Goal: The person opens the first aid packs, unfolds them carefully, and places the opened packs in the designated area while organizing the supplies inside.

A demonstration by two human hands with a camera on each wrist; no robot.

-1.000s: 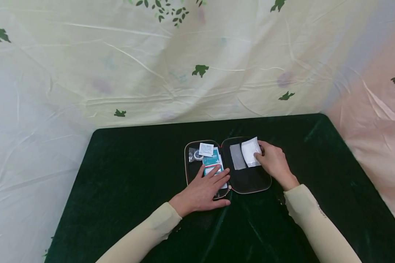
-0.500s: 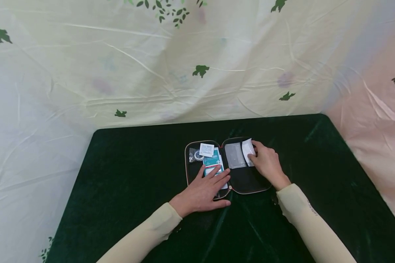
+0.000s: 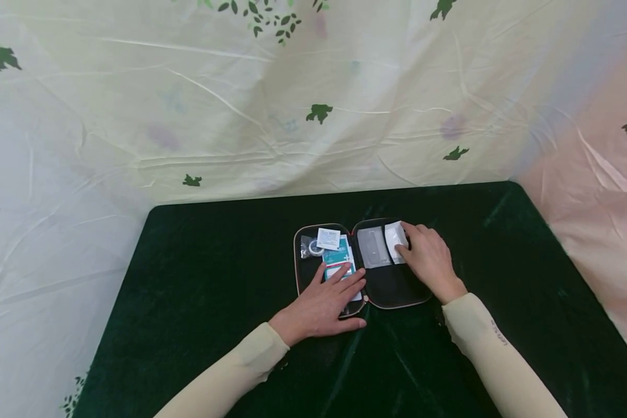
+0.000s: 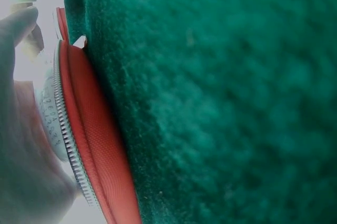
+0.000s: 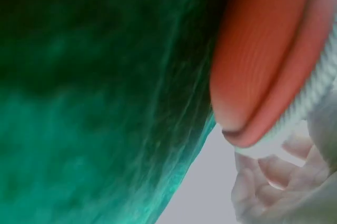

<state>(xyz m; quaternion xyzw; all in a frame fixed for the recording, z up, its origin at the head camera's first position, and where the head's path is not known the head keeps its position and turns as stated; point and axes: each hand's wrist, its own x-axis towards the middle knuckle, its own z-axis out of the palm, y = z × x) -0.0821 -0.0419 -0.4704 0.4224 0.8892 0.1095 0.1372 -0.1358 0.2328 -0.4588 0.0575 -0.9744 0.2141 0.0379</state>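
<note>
A zip case (image 3: 397, 291), black inside, lies unfolded on the green cloth. Its red outside and zip teeth (image 4: 76, 150) show in the left wrist view. My left hand (image 3: 319, 305) rests with spread fingers over the near part of the left half. Partly under those fingers is a teal and white packet (image 3: 337, 255). At the right half my right hand (image 3: 431, 258) pinches the right edge of a white packet (image 3: 394, 235), thumb on its face. Just left of that lies a translucent, greyish packet (image 3: 373, 247). Fingers (image 5: 279, 174) curl beyond the red edge in the right wrist view.
In the case's left half sit a small white printed sachet (image 3: 328, 238) and a white tape roll (image 3: 316, 248) beside clear plastic wrap. Dark green velvet cloth (image 3: 219, 278) covers the table. Pale printed fabric (image 3: 251, 128) hangs behind and at both sides.
My right hand has moved left and down with the white packet, then slightly back right. The translucent packet has shifted left and shows more of itself. The left hand stays put.
</note>
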